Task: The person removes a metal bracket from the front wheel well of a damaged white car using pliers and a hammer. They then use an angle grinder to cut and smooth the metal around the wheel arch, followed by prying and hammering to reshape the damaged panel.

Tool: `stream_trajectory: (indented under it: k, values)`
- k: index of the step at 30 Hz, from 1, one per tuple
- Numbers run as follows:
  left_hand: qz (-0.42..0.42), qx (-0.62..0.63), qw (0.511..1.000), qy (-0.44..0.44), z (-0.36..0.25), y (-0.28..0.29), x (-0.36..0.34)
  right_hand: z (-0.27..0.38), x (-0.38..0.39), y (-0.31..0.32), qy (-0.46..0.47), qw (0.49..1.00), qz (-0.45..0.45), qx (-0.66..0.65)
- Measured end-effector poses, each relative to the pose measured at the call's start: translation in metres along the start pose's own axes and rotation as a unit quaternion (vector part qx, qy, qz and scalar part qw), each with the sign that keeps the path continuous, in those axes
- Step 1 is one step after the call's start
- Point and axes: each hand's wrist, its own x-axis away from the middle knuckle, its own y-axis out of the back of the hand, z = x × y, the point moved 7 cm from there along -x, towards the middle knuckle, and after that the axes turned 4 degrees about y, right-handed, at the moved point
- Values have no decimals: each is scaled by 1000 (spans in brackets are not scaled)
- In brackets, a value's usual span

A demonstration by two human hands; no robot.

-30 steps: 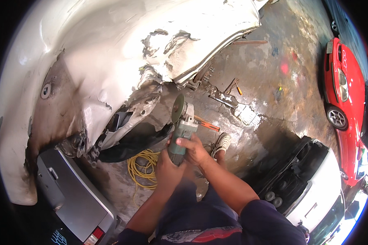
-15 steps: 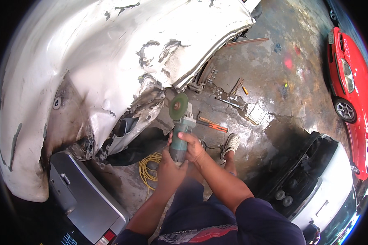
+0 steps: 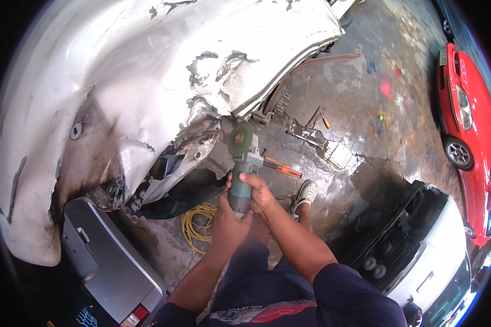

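Note:
Both my hands are wrapped around an angle grinder [image 3: 244,175] with a teal body and a green disc [image 3: 240,139] at its far end. My left hand [image 3: 227,218] grips the rear of the body from the left and below. My right hand [image 3: 256,192] closes around the middle from the right, its thumb lying on top. The disc stands apart from the torn lower edge of a damaged white car body [image 3: 163,71], just right of its crumpled, exposed metal. Whether the disc is spinning cannot be made out.
A hammer [image 3: 283,168] with an orange and black handle lies beyond my right hand. Other hand tools [image 3: 324,119] lie on the wet concrete. A coiled yellow cable [image 3: 193,226] sits at left, near a grey tailgate [image 3: 120,267]. A white car part [image 3: 436,245] and red car [image 3: 469,92] stand right.
The view has shifted slightly, moving the surroundings a little in the picture. Both hands keep the same grip on the angle grinder.

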Motion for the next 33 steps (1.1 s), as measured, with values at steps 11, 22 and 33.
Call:
stream_trajectory:
  k: [11,22,33]
  values:
    - [-1,-9,1000,1,-3,2,-2,2,-2,-1,9,1000,-1,-1]
    - [-8,-13,1000,-14,4,-2,-4,1,-2,-1,20,1000,-2,-8]
    - [-19,-4,999,-41,5,-1,-5,1,-3,0,27,1000,-13,9]
